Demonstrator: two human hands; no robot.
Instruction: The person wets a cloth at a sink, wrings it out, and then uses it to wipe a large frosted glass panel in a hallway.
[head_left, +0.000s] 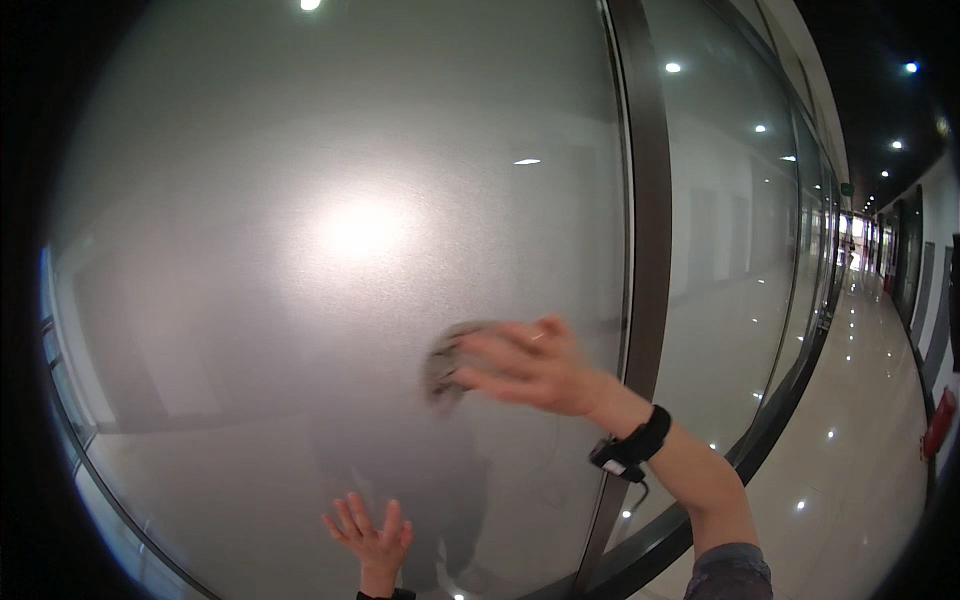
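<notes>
A large frosted glass panel fills most of the view in front of me. My right hand presses a crumpled grey cloth against it, right of the panel's middle. Both the hand and the cloth are blurred, and the fingers partly cover the cloth. Low in the view, my left hand is raised near the glass with its fingers spread and nothing in it. Whether its fingertips touch the pane I cannot tell.
A dark metal frame post stands right of the panel, with more glass panels beyond. A shiny tiled corridor floor runs away on the right. A red object is by the far wall. My right wrist wears a black strapped device with a cable.
</notes>
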